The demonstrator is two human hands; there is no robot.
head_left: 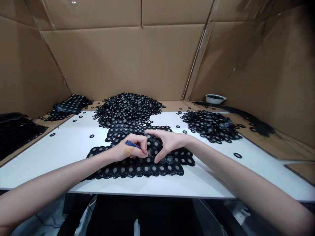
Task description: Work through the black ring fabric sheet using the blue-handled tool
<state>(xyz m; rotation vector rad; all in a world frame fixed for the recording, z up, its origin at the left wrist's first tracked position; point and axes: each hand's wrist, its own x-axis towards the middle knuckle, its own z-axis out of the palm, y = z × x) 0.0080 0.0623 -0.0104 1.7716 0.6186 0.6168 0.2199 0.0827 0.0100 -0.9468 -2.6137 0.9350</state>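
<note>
The left hand (128, 149) pinches a blue tool (133, 144) over a black ring sheet (137, 168) while the right hand (167, 141) presses it.

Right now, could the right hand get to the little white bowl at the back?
Probably yes, with a long stretch. The right hand rests on the black sheet of rings, and the white bowl sits far back on the right. Only a low pile of rings lies between, nothing tall.

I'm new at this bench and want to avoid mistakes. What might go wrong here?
The left hand holds a blue tool close to the right hand fingers pressing the sheet; a slip may jab them. Loose rings near the white board's edge might roll off.
</note>
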